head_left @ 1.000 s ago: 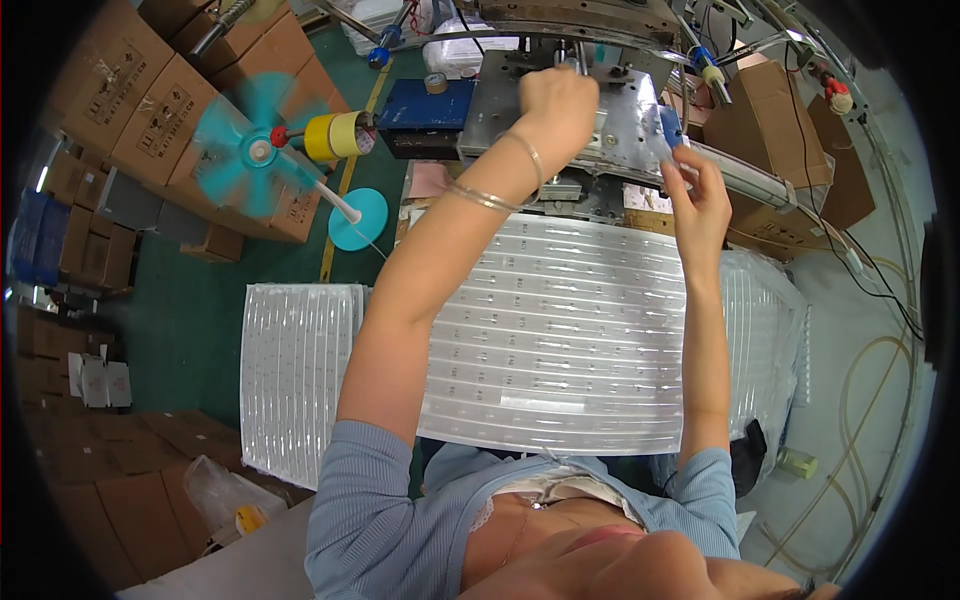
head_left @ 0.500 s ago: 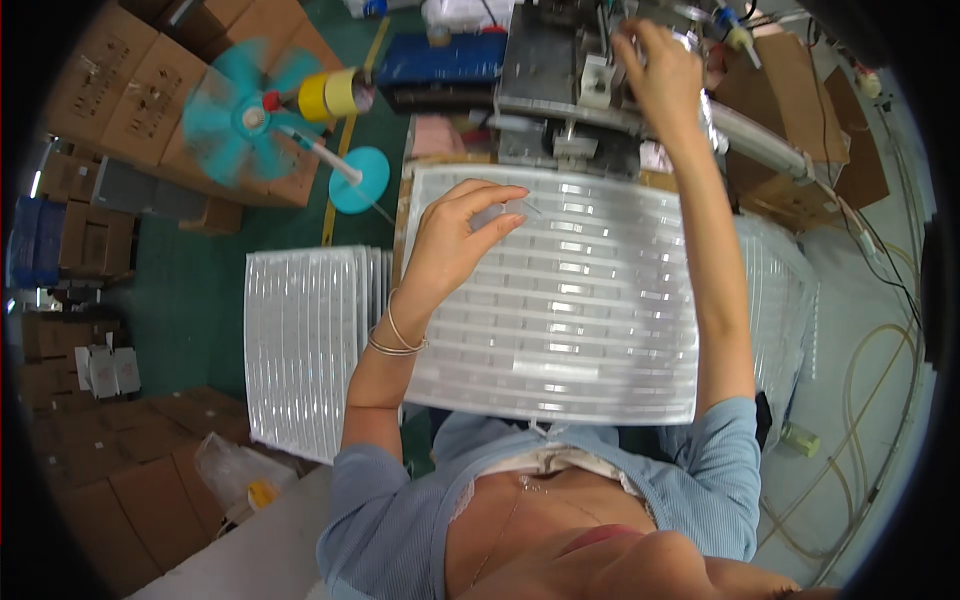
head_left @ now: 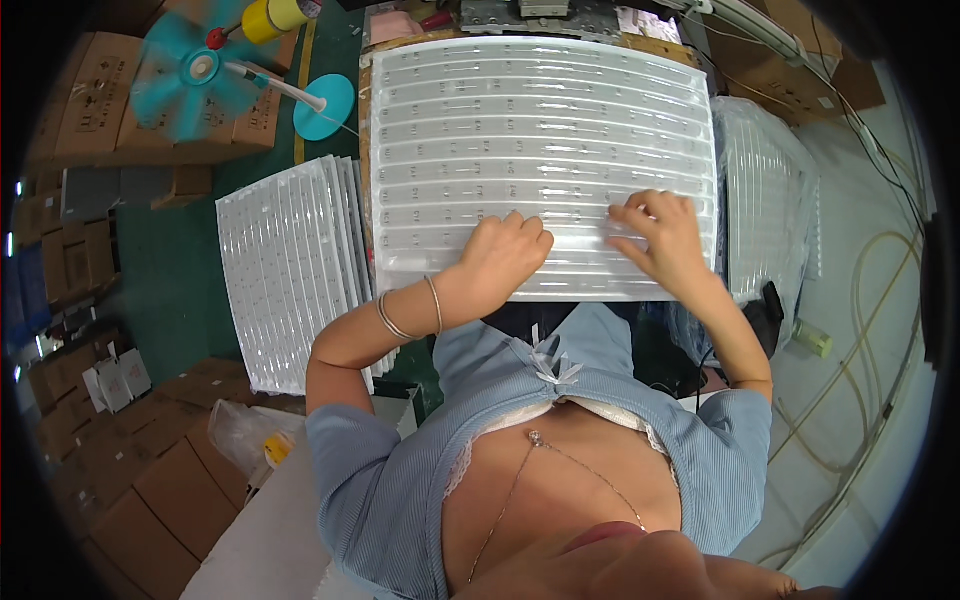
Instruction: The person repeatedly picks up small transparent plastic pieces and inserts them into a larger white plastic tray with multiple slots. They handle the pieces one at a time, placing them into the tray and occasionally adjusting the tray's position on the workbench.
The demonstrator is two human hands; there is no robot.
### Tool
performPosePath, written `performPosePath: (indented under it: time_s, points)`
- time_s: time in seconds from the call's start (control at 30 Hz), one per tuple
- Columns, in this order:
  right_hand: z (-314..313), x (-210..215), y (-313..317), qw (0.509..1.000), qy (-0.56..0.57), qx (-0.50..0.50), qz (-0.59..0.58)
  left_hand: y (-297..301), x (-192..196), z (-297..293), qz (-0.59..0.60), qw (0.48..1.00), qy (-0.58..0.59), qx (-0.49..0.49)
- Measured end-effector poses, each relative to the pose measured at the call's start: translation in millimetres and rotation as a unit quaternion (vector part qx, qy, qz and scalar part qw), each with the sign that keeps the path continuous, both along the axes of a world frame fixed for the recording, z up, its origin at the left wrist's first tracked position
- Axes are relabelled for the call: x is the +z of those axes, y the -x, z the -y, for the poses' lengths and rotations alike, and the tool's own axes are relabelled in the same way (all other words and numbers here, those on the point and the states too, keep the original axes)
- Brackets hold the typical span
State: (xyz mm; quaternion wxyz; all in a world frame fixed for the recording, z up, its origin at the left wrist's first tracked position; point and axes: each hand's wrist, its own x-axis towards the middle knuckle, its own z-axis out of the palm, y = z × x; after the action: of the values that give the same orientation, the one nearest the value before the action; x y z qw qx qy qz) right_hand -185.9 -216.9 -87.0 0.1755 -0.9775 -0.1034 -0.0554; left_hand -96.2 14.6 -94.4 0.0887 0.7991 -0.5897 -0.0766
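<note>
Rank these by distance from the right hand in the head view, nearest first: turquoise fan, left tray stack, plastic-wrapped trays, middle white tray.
1. Middle white tray, beneath the right hand.
2. Plastic-wrapped trays, on the hand's right.
3. Left tray stack, across on the left.
4. Turquoise fan, far upper left.

ridged tray (head_left: pixel 560 183) | pale, glossy | flat, rows crosswise | before the person

Fit was a ribbed light-blue top (head_left: pixel 395 500)
Had white lace trim (head_left: pixel 460 468), a bow (head_left: pixel 556 372) at 12 o'clock, silvery pendant necklace (head_left: pixel 537 438), plus thin bangles (head_left: pixel 388 320) on the left wrist (head_left: pixel 455 298).
</note>
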Motion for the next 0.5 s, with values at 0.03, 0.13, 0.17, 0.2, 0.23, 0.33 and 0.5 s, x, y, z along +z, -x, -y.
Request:
performPosePath:
  time_s: [0.03,0.13,0.17,0.2,0.23,0.33,0.5]
  points:
    - [-1.7,-8.7,8.2,1.0,0.014,-0.001,0.002,-0.1,-4.9,0.8,0.005,1.0,-0.008,0.0]
    - [-1.3,-18.0,19.3,1.0,0.018,0.003,0.017,4.0,-2.1,2.6,0.002,0.999,0.041,0.036]
    - [0.5,-12.4,18.3,1.0,-0.005,0.005,0.028,4.5,0.0,6.0,-0.024,0.996,0.075,0.045]
    - [1.4,-7.6,17.5,0.999,-0.029,0.009,0.038,5.9,1.6,10.2,-0.052,0.991,0.108,0.056]
    - [5.5,-4.4,15.7,0.995,-0.092,-0.017,0.031,7.2,2.4,15.4,-0.079,0.985,0.141,0.066]
    - [25.9,3.8,5.2,0.96,-0.259,-0.104,0.026,15.0,-15.7,36.6,-0.052,0.99,0.125,0.046]
    - [51.2,10.4,-3.1,0.875,-0.409,-0.25,0.062,18.9,-29.7,39.5,-0.043,0.995,0.086,0.037]
